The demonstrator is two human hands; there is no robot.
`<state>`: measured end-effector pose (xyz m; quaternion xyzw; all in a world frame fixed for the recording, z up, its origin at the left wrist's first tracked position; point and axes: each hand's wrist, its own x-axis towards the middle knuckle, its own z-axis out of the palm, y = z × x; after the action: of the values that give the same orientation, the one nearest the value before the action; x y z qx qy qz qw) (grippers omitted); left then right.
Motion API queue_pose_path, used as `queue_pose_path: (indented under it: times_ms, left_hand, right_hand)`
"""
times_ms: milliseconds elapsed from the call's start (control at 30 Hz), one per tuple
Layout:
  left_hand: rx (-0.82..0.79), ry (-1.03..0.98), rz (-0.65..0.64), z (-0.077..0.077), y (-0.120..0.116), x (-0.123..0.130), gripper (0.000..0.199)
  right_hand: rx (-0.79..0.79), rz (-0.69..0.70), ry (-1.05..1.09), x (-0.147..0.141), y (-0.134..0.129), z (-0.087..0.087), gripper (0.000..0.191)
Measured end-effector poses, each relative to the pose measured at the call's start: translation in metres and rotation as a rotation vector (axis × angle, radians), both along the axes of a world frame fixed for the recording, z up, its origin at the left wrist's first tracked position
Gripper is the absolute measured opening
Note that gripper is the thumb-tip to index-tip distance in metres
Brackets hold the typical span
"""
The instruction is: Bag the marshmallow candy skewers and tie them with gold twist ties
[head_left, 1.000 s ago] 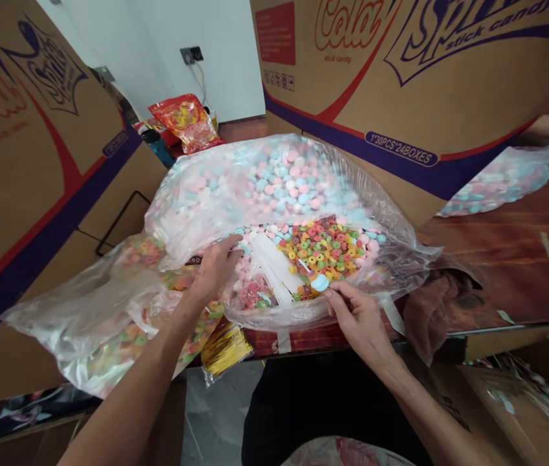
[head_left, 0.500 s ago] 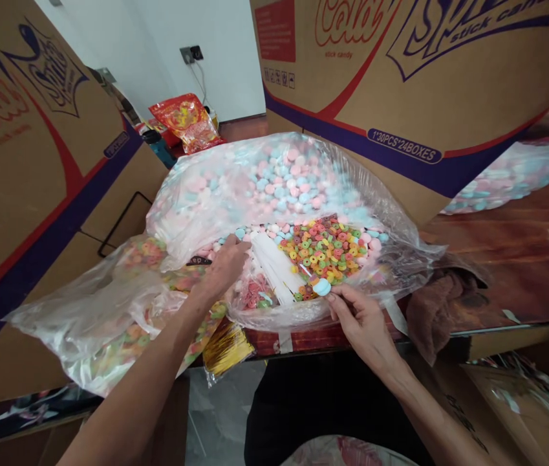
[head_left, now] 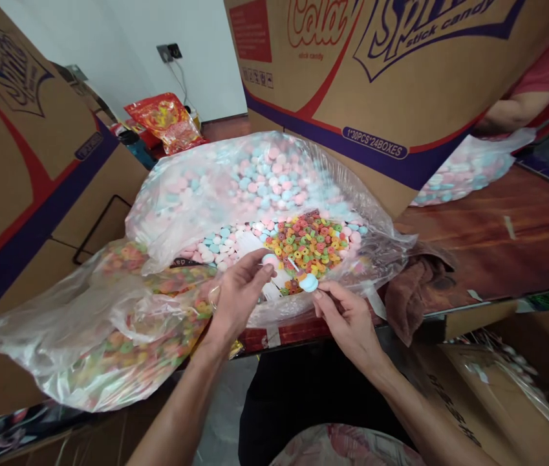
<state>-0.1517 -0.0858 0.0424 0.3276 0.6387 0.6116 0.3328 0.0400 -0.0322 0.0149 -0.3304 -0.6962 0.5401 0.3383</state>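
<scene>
Between thumb and fingertips, my left hand [head_left: 240, 288] holds a pale pink and white round candy [head_left: 270, 260]. My right hand [head_left: 349, 318] pinches a stick threaded with light blue discs [head_left: 308, 283] and an orange piece at its far side. Both hands are over the near edge of a big clear plastic bag [head_left: 177, 188] of pink, white and blue candies. Colorful ring candies [head_left: 310, 243] are heaped in its opening, beside a white bundle [head_left: 249, 243] partly hidden by my left hand.
A second plastic bag [head_left: 123, 323] with ring candies lies left. Large cardboard boxes [head_left: 322, 84] stand behind and at the left. A brown cloth [head_left: 407, 291] hangs over the table edge. Another person's arm [head_left: 516, 113] shows at the right, near another candy bag [head_left: 471, 169].
My left hand has come back from the loose candies towards my right hand, now with a pink and white candy. The camera view has shifted right, showing more of the other person.
</scene>
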Motion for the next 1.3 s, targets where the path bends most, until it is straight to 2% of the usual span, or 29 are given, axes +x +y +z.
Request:
queue_pose_path:
  times_ms: [67,167,233,333,500,700,767,867,1067,1300]
  left_hand:
    - [0.078,-0.155,0.075,-0.016,0.004,0.018,0.037]
    - [0.159,-0.286,0.115,-0.035,0.007,0.032,0.033]
    - [0.180,-0.323,0.124,-0.040,0.007,0.036,0.033]
    - [0.192,-0.321,0.161,-0.039,0.005,0.036,0.035]
    - [0.164,-0.180,0.202,-0.037,0.001,0.035,0.034]
    - [0.095,0.387,0.195,-0.039,-0.005,0.038,0.025]
    - [0.069,0.492,0.185,-0.041,-0.005,0.040,0.026]
    - [0.043,0.529,0.176,-0.044,-0.005,0.043,0.027]
    - [-0.008,0.474,0.131,-0.049,-0.008,0.048,0.033]
    - [0.023,0.404,0.071,-0.055,-0.010,0.055,0.035]
  right_hand:
    - [0.035,0.011,-0.025,0.005,-0.002,0.003,0.025]
    - [0.107,0.035,-0.079,0.009,-0.004,0.002,0.023]
    - [0.136,0.042,-0.097,0.010,-0.005,0.000,0.024]
    - [0.159,0.034,-0.108,0.007,-0.005,0.000,0.026]
    - [0.197,0.057,-0.151,0.006,-0.003,0.004,0.024]
    - [0.268,0.063,-0.273,0.005,-0.005,0.014,0.025]
    - [0.247,0.033,-0.261,0.002,-0.008,0.015,0.024]
    - [0.178,-0.011,-0.210,-0.005,-0.014,0.010,0.025]
    - [0.099,-0.075,-0.166,-0.016,-0.018,-0.001,0.025]
    - [0.028,-0.115,-0.103,-0.030,-0.012,-0.003,0.025]
